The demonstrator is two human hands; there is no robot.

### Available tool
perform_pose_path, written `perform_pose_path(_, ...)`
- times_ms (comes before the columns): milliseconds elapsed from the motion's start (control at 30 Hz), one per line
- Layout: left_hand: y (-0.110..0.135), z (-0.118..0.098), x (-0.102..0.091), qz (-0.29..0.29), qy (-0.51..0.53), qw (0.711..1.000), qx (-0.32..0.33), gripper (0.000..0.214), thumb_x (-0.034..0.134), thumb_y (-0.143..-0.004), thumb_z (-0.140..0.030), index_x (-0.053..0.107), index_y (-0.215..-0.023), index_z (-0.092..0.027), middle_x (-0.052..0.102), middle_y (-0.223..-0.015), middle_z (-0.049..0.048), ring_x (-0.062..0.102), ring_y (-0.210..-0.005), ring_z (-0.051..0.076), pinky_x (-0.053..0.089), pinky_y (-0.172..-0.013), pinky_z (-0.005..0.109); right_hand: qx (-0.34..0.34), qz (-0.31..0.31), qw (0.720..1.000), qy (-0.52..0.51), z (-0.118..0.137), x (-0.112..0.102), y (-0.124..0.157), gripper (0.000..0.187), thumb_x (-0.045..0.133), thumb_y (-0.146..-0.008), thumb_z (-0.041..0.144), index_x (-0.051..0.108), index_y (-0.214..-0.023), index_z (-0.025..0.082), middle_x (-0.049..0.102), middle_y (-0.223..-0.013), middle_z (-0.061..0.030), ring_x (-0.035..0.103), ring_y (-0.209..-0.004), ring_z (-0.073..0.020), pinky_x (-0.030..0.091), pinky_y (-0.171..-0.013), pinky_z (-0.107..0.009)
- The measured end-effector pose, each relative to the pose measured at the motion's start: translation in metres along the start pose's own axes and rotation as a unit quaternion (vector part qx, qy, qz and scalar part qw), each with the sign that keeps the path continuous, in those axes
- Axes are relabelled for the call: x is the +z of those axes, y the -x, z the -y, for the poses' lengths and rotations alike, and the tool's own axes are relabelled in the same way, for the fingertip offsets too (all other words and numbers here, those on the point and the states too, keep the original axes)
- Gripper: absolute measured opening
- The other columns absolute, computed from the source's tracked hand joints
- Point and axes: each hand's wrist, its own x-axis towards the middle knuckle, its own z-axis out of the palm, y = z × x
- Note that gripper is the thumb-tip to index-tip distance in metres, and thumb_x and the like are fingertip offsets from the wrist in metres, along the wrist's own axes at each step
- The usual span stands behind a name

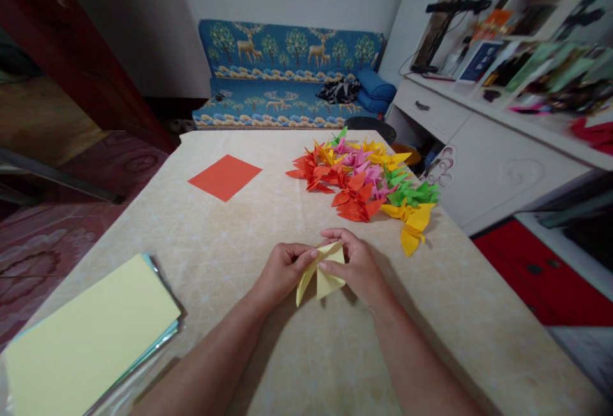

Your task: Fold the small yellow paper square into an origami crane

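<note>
Between my two hands is a pale yellow folded paper [330,283], its flaps partly spread and pointing down toward me. My left hand [286,269] pinches its left side, thumb on top. My right hand [355,264] grips the right side, with the thumb pressed on the near face and the fingers behind. Beyond my hands, to the right, sits a cluster of folded paper cranes [357,196] in red, orange, yellow, pink and green. A flat red paper square [226,177] lies farther off to the left.
At the near left lies a stack of pale yellow paper [93,333] with blue-green sheets beneath and clear wrapping. All this rests on a cream-coloured table [230,237]. A patterned blue sofa [287,71] stands behind it, and a white cabinet [498,154] is on the right.
</note>
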Motion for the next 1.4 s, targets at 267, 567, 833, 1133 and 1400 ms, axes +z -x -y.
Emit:
perform_pose_path(267, 0.002, 0.0, 0.003, -0.006, -0.015, 0.999, 0.049, 0.035, 0.058, -0.08, -0.041, 0.074, -0.088, -0.011, 0.068, -0.07, 0.0046, 0.053, -0.059, 0.013, 0.038, -0.052, 0.02, -0.006, -0.047, 0.999, -0.003, 0.0, 0.005, 0.003, 0.026, 0.066, -0.071, 0.033, 0.059, -0.091, 0.018, 0.059, -0.067, 0.0017, 0.056, -0.058, -0.0134, 0.042, -0.05, -0.022)
perform_pose_path(567, 0.002, 0.0, 0.003, -0.004, -0.057, 0.996, 0.072, 0.034, 0.057, -0.081, -0.04, 0.075, -0.089, -0.011, 0.069, -0.072, 0.0066, 0.055, -0.061, 0.015, 0.039, -0.054, 0.021, -0.015, -0.097, 0.995, 0.008, -0.004, 0.01, 0.002, 0.01, 0.064, -0.069, 0.026, 0.061, -0.075, 0.018, 0.058, -0.06, 0.0028, 0.053, -0.052, -0.0121, 0.039, -0.047, -0.021)
perform_pose_path(833, 0.0, 0.003, 0.003, 0.017, -0.053, 0.996, 0.069, 0.034, 0.057, -0.082, -0.039, 0.074, -0.09, -0.01, 0.069, -0.072, 0.0073, 0.054, -0.06, 0.014, 0.039, -0.054, 0.022, -0.011, -0.12, 0.993, 0.008, -0.007, 0.01, 0.001, 0.011, 0.064, -0.067, 0.024, 0.061, -0.075, 0.018, 0.059, -0.06, 0.0023, 0.052, -0.051, -0.012, 0.038, -0.046, -0.021)
perform_pose_path(1133, 0.001, 0.001, 0.002, 0.032, -0.019, 0.999, 0.029, 0.033, 0.058, -0.081, -0.039, 0.074, -0.082, -0.01, 0.064, -0.063, 0.0046, 0.047, -0.053, 0.009, 0.033, -0.048, 0.019, -0.037, -0.168, 0.984, -0.049, -0.011, 0.012, 0.002, 0.014, 0.063, -0.072, 0.027, 0.062, -0.082, 0.017, 0.06, -0.063, 0.0015, 0.052, -0.052, -0.0112, 0.039, -0.048, -0.021)
perform_pose_path(1400, 0.001, -0.002, 0.001, 0.036, -0.007, 0.999, 0.015, 0.031, 0.061, -0.079, -0.037, 0.072, -0.07, -0.01, 0.06, -0.057, 0.0025, 0.043, -0.049, 0.007, 0.03, -0.045, 0.017, -0.061, -0.214, 0.972, -0.074, -0.01, 0.014, 0.0, 0.019, 0.061, -0.076, 0.027, 0.053, -0.091, 0.019, 0.064, -0.065, 0.0004, 0.059, -0.055, -0.0142, 0.043, -0.05, -0.022)
